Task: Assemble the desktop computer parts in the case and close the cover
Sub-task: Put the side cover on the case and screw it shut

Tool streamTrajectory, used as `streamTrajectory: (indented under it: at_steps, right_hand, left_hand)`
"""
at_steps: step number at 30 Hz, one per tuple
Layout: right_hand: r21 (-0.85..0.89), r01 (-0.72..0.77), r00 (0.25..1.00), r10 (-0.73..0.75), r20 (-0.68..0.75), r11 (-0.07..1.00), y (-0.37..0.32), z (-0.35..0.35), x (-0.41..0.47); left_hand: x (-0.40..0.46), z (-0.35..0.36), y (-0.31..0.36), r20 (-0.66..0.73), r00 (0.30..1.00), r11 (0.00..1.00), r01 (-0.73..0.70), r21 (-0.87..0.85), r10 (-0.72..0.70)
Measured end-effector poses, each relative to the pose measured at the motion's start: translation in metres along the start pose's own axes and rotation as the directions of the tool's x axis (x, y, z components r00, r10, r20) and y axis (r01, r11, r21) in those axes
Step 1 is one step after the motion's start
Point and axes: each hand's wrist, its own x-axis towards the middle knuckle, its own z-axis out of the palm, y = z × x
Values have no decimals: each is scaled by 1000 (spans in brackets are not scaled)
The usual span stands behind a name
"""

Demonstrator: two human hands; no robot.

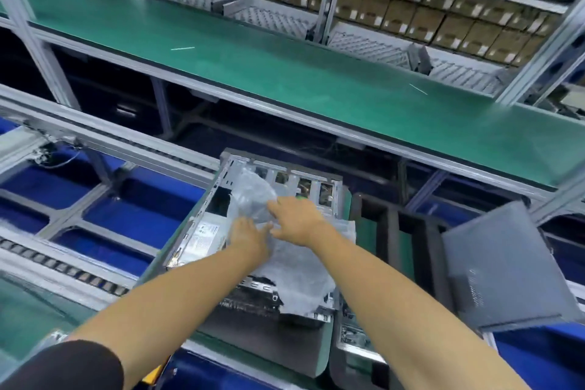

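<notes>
- far left, the roller conveyor [104, 139] and the blue bins [126, 215] beneath it lie well apart from the work and do not interfere.
- the open computer case [202, 231] lies on its side on the green mat [164, 266] in the near middle, its inside facing up.
- the left hand [250, 237] lies on the clear plastic bag [297, 269] that covers the case's inner parts; its fingers look curled into the film, probably pinching it, though blur makes this unsure.
- the right hand [296, 220], just right of the left, has fingers spread flat, pressing the bag's puffed upper part [253, 196].
- judgement: the step is clearing or opening this bag; best to gather the film with both hands and lift it straight up, so it does not snag on the case's sheet-metal edges or drag whatever sits under it.
- the bag hides what lies inside the case, so the state of the parts cannot be told.
- right, the dark side cover [503, 269] leans tilted on a black tray [402, 231], near enough for the right forearm to knock.
- far, the long green shelf [253, 51] and the stacked cartons [411, 9] stay out of reach.
</notes>
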Motion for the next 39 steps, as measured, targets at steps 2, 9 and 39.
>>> streamTrajectory:
  at_steps: [2,9,39]
  right_hand:
    - [65,-105,970,88,228,992,-5,21,-6]
    - [143,-282,858,183,481,949,1,80,-23]
    - [129,-609,773,622,-124,783,-28,92,-36]
  left_hand:
    - [-2,-7,6,82,996,998,37,50,-41]
    - [12,4,15,288,949,827,264,-496,-130]
    - [42,21,4,-102,989,801,22,-599,-104]
